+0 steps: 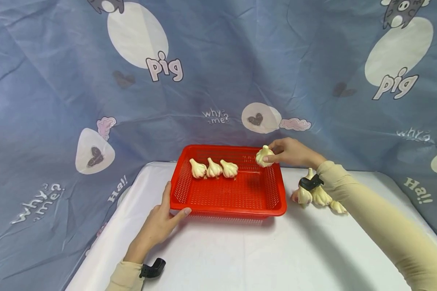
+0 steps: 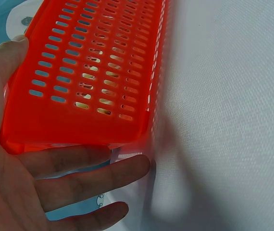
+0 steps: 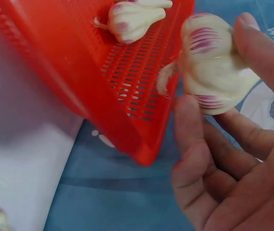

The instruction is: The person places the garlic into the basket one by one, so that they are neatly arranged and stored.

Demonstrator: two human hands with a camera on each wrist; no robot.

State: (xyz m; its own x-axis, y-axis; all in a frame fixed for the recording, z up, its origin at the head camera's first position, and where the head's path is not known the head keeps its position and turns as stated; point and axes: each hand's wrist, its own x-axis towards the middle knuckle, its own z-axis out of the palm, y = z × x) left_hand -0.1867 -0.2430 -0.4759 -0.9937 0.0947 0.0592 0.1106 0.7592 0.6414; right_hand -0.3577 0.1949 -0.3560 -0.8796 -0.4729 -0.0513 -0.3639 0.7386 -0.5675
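Note:
In the head view, a red plastic basket [image 1: 225, 211] with slotted walls stands on the white table. Three garlic bulbs [image 1: 213, 168] lie in a row along its back left part. My right hand [image 1: 293, 151] holds another garlic bulb [image 1: 264, 157] above the basket's back right corner, pinched between thumb and fingers, as the right wrist view shows. At the near left corner of the basket, my left hand [image 1: 158, 224] rests with the thumb at the front rim and the fingers by the left side. Those fingers [image 2: 93, 185] are straight and spread in the left wrist view.
Several more garlic bulbs [image 1: 321, 197] lie on the table right of the basket, partly hidden by the right wrist strap and sleeve. A blue printed cloth [image 1: 218, 89] hangs behind the white table [image 1: 218, 258].

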